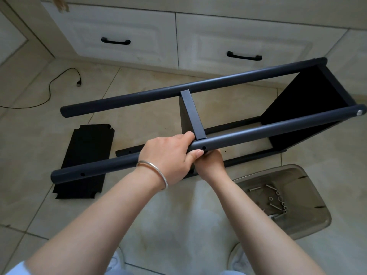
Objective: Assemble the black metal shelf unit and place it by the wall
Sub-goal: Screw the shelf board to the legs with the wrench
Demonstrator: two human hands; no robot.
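Note:
The partly built black shelf unit lies on its side on the tiled floor. Its near upper tube and far upper tube are joined by a middle shelf panel and an end shelf panel. My left hand, with a silver bangle on the wrist, grips the near tube beside the middle panel, thumb underneath next to a screw hole. My right hand reaches up under the same tube; its fingers are hidden behind it. A loose black shelf panel lies flat on the floor to the left.
A grey plastic tray with several screws and nuts sits on the floor at the right. White drawers with black handles run along the back. A black cable trails on the tiles at the left. My shoes show at the bottom.

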